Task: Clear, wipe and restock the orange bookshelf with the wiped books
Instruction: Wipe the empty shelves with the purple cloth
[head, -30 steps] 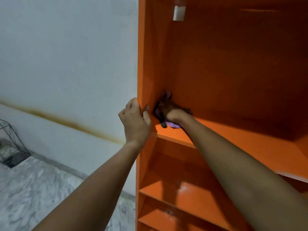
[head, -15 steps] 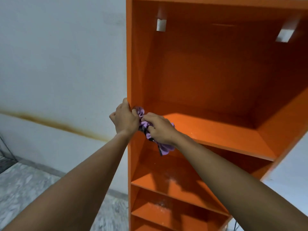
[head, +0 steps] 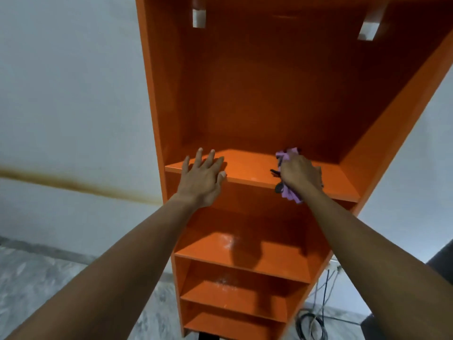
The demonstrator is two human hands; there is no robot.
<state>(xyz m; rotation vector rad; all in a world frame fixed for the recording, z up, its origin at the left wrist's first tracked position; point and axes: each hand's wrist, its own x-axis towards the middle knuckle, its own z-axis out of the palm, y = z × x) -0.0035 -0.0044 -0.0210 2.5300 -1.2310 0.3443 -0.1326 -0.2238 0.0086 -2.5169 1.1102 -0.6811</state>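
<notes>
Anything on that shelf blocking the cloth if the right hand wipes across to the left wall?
Only the left hand, spread over the front left edge of the shelf. Between it and the purple cloth gripped by the right hand, the surface shows bare.

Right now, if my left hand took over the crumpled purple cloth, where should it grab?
Pinch the loose tail of the crumpled purple cloth that hangs over the front edge of the orange shelf, coming from below and the front. The right hand covers the bunched middle, so only the ends are free.
</notes>
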